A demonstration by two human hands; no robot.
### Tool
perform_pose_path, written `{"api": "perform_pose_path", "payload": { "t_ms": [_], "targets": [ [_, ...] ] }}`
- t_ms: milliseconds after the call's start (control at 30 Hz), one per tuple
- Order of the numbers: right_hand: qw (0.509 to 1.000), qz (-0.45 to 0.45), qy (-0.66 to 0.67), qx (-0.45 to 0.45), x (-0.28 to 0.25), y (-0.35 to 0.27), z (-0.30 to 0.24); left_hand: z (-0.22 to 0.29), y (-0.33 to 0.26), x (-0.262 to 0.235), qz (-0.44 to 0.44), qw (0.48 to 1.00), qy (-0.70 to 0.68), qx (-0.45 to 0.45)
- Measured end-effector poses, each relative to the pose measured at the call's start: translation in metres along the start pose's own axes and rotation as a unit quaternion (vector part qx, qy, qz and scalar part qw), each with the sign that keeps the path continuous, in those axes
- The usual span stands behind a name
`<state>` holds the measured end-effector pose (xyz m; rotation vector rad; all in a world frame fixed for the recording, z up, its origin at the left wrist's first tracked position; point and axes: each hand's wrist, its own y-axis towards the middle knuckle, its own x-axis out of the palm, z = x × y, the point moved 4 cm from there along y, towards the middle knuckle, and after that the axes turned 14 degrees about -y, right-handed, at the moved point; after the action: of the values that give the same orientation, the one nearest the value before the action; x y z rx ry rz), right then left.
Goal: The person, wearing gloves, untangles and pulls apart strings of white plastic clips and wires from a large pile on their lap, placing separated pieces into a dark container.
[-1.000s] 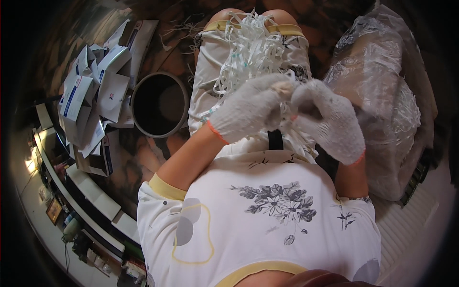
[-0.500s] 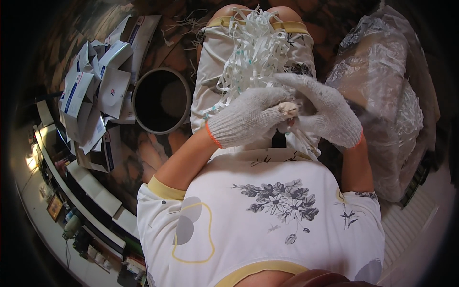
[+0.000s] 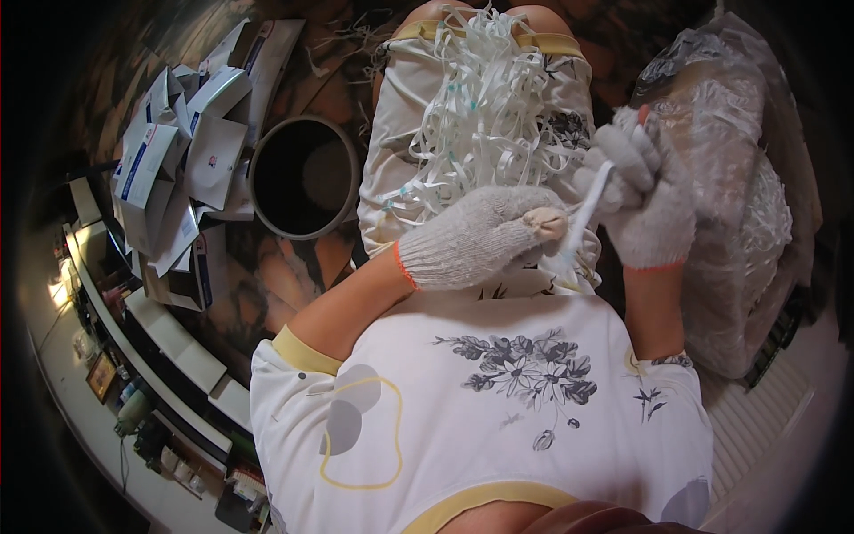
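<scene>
While both gloved hands pinch the white strip [image 3: 583, 209] (thin, limp, light), left hand [image 3: 480, 236] fingers grip its lower end, right hand [image 3: 636, 191] closed around the upper.

Warm indoor light, bright on the white shirt [image 3: 498, 400] and the strips in the lap [image 3: 489, 116]; small glare spot far left. Heavy fisheye bend, dark vignette at rim, corners black. Centre sharp, edges soft.

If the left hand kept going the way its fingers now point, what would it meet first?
The left hand points toward the person's right. First in line is the white strip it already pinches, then probably the right hand just beyond; depth is unclear.
</scene>
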<state>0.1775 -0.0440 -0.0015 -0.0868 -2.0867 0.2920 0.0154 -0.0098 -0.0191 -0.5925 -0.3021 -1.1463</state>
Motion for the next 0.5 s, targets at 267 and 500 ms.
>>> {"api": "perform_pose_path", "payload": {
  "t_ms": [267,500],
  "targets": [
    [0.97,0.12,-0.074,-0.199,-0.118,-0.029,-0.156,-0.023,-0.029,-0.013,-0.017,0.992,0.117,0.041],
    [0.981,-0.048,-0.09,-0.165,0.022,0.018,-0.048,-0.03,0.001,-0.016,-0.007,0.959,-0.276,-0.064]
  ]
}}
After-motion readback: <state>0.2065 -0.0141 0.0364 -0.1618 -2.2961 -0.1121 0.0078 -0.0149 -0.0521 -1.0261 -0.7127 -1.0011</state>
